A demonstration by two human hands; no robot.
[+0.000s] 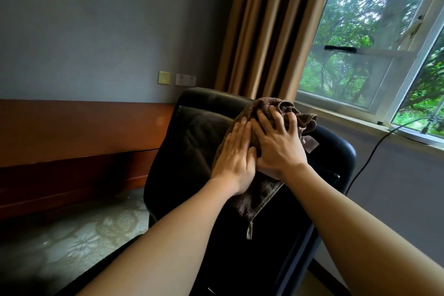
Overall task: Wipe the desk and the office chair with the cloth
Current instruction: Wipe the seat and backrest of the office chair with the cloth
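Head view: we find left hand (234,151) and right hand (278,145) flat, fingers straight, pressing the brown towel (259,191) at the upper right corner of the office chair (192,139); right hand higher.

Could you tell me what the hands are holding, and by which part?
Nothing is gripped: both hands press the cloth against the chair back, the left hand flat on its middle, the right hand spread over its bunched top.
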